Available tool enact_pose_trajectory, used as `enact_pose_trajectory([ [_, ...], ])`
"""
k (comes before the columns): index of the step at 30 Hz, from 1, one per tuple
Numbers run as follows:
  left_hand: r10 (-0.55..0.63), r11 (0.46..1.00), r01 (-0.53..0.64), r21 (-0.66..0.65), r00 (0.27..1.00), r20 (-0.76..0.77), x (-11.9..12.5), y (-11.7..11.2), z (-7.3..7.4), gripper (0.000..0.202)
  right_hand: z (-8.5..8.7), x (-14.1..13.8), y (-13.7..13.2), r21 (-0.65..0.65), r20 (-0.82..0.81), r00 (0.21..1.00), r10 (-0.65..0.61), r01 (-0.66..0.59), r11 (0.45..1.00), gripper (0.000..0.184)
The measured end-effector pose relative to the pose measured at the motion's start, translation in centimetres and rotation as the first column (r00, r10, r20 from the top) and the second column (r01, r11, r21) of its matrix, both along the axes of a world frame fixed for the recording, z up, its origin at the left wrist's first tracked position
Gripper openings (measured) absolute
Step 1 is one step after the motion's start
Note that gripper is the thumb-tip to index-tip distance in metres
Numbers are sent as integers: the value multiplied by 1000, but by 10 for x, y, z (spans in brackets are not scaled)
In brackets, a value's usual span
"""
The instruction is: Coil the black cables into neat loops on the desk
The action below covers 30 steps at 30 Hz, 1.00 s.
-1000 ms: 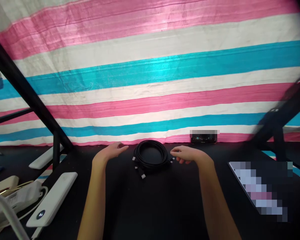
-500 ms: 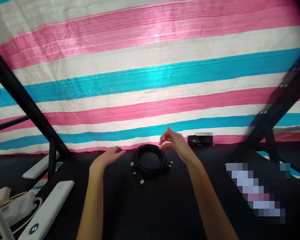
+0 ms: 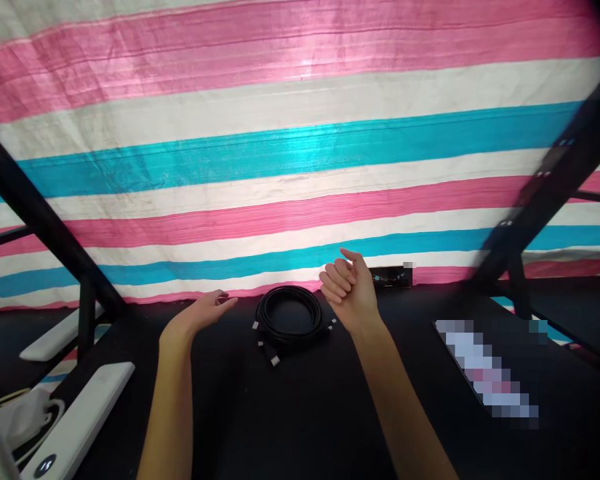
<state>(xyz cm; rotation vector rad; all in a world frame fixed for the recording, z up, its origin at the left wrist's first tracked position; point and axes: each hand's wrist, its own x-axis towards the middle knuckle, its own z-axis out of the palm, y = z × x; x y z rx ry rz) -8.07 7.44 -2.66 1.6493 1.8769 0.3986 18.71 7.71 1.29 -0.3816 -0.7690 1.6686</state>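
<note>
A coil of black cable (image 3: 290,318) with silver plugs at its ends lies on the black table (image 3: 300,413). My left hand (image 3: 206,310) rests just left of the coil, palm turned inward, fingers loosely stretched, holding nothing. My right hand (image 3: 349,288) is raised just above the coil's right edge, palm toward me, fingers curled into a loose fist with the thumb up. Nothing shows inside it.
A striped pink, white and teal tarp (image 3: 300,147) hangs behind the table. Black frame struts (image 3: 45,220) slant at both sides. White power banks (image 3: 75,427) and a cord lie at the left. A dark device (image 3: 391,277) sits by the tarp; a blurred flat item (image 3: 485,367) lies right.
My right hand rose from the table beside the coil, turned palm toward me and curled its fingers. My left hand barely moved. The view drifted slightly right.
</note>
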Motion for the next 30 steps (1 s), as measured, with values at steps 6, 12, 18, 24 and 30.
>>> enact_pose_trajectory([
  [6, -6, 1000, 6, -10, 1000, -7, 3, 0, 0, 72, -1, -2, 0, 55, 70, 997, -18, 14, 998, 57],
  [12, 0, 1000, 0, -8, 1000, -19, 6, -2, 2, 72, -1, -2, -1, 20, 53, 998, -18, 17, 1000, 55],
  [18, -19, 1000, 19, -3, 1000, -23, 5, 1, -1, 72, -1, 0, -1, 37, 46, 999, -17, 16, 999, 55],
  [24, -35, 999, 35, -16, 999, -20, 5, 3, -4, 68, 1, 1, -2, 11, 27, 999, -23, 23, 1000, 55],
  [30, -59, 998, 59, -2, 998, -37, 5, 5, -6, 66, 3, 1, -3, 57, 122, 991, -58, 51, 997, 59],
])
